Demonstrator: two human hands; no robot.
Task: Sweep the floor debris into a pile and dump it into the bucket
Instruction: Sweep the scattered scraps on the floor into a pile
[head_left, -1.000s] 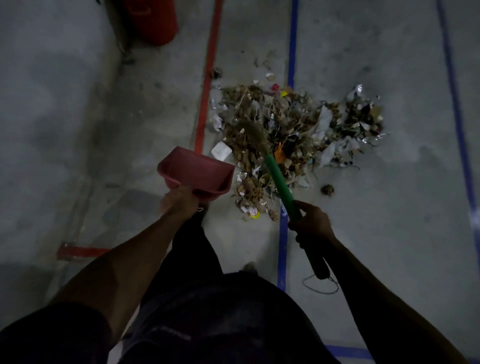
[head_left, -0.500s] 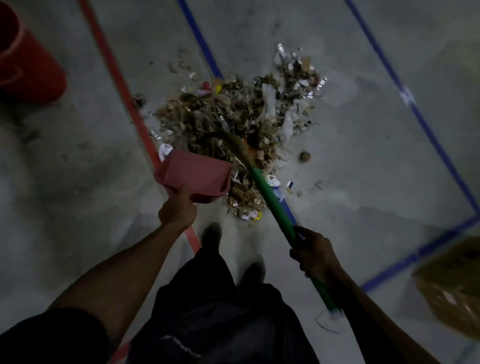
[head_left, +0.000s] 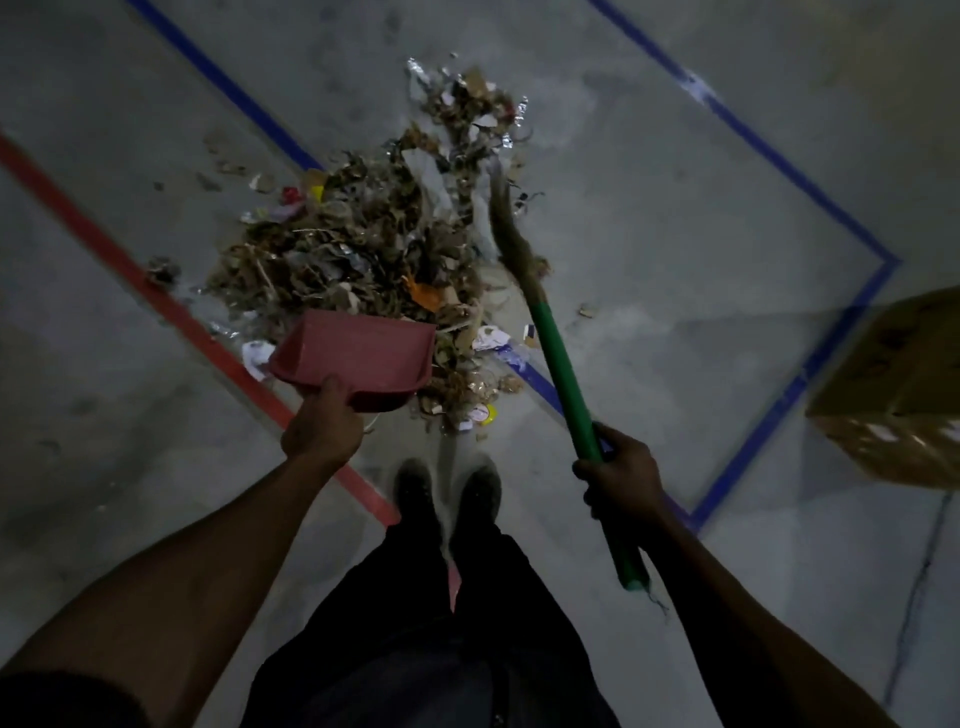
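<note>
On the concrete floor ahead of the feet lies the debris pile (head_left: 384, 249), gathered but not yet collected. The broom (head_left: 540, 322), which crossed the pile's middle a second ago, now stands at its right edge, likely set to sweep leftward into the red dustpan (head_left: 358, 358). The left hand (head_left: 322, 426) grips the dustpan; the right hand (head_left: 618, 475) grips the green handle. The red bucket has left view. A cardboard box (head_left: 898, 395) is cut off at right; dim light blurs the scraps.
</note>
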